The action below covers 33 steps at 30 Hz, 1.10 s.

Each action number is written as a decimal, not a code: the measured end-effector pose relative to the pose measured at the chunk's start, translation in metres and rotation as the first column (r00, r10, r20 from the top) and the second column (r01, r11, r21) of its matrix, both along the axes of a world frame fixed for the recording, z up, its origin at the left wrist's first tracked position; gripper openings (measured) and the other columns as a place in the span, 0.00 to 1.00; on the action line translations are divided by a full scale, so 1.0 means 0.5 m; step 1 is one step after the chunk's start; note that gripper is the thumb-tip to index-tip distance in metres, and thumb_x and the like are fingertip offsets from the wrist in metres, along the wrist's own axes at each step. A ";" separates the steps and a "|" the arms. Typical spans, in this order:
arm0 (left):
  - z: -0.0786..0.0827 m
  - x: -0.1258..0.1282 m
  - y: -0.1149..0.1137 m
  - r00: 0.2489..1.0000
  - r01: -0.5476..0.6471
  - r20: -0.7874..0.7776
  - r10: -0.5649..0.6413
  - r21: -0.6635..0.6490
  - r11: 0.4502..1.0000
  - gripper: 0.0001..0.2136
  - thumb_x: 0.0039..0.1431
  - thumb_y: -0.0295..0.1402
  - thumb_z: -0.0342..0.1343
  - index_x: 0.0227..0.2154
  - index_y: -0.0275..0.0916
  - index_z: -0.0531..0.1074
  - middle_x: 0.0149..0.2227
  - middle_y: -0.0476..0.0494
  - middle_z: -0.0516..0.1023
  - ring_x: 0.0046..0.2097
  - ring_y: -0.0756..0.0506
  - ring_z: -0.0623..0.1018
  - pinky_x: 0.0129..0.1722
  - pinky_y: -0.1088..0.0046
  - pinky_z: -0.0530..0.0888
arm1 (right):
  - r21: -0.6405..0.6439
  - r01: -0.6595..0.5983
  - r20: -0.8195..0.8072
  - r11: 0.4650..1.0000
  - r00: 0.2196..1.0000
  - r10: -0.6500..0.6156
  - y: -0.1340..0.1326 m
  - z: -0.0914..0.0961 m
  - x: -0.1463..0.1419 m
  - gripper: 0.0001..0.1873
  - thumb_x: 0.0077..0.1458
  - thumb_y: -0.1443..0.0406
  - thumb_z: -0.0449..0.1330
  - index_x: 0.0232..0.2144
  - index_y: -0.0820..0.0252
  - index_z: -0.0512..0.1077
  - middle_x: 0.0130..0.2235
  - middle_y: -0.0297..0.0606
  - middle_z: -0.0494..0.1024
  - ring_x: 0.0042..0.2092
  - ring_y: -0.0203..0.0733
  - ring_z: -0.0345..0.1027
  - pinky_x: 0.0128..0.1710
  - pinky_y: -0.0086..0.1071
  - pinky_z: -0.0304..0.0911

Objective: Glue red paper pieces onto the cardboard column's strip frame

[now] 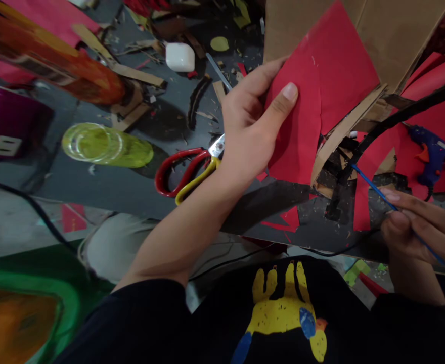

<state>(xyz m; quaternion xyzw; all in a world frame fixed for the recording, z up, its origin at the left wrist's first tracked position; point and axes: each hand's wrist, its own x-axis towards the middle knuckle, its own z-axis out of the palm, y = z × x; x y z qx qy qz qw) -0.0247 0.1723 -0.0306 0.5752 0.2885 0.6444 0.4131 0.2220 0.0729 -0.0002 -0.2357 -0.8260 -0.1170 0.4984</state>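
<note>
My left hand (251, 121) is closed on a cardboard piece faced with red paper (298, 121), its thumb lying across the red face. The piece is tilted, and its bare cardboard edge (346, 129) faces right. Between the fingers of my right hand (421, 227) is a thin blue stick (376, 191). The stick's far end meets a dark curved strip (393, 119) beside the cardboard edge; I cannot make out its tip. Scissors (182, 174) with red and yellow handles lie by my left wrist, their blades partly hidden behind it.
A blue glue gun (433, 151) rests on red paper at the right. On the left stand a yellow-green glass jar (106, 145), lying sideways in view, and a purple box (8, 121). A white case (180, 57) and scraps litter the grey table (104, 184). Cardboard (397, 35) stands behind.
</note>
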 end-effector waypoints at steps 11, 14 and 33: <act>0.001 -0.001 0.002 0.997 -0.058 -0.042 0.059 0.024 0.998 0.12 0.58 0.40 0.58 0.46 0.52 0.75 0.43 0.55 0.79 0.51 0.45 0.77 0.56 0.61 0.72 | 0.012 0.031 0.148 0.999 0.988 -0.033 -0.005 0.005 0.003 0.12 0.44 0.82 0.62 0.29 0.66 0.68 0.51 0.43 0.75 0.46 0.38 0.74 0.44 0.23 0.73; -0.011 -0.016 0.013 0.991 -0.014 -0.129 0.024 0.077 0.997 0.17 0.57 0.43 0.58 0.49 0.52 0.72 0.47 0.54 0.77 0.54 0.42 0.75 0.57 0.57 0.70 | -0.006 0.089 0.148 0.996 0.985 -0.087 -0.009 0.006 0.006 0.15 0.42 0.83 0.63 0.30 0.65 0.68 0.52 0.39 0.75 0.46 0.36 0.74 0.44 0.24 0.73; 0.000 0.000 0.000 0.997 -0.062 -0.049 0.063 0.023 0.998 0.13 0.58 0.39 0.58 0.46 0.53 0.74 0.42 0.54 0.78 0.52 0.44 0.76 0.56 0.58 0.71 | -0.117 0.057 0.182 0.992 0.983 -0.035 -0.024 0.017 0.002 0.15 0.42 0.84 0.62 0.27 0.64 0.67 0.55 0.39 0.72 0.48 0.42 0.73 0.45 0.28 0.75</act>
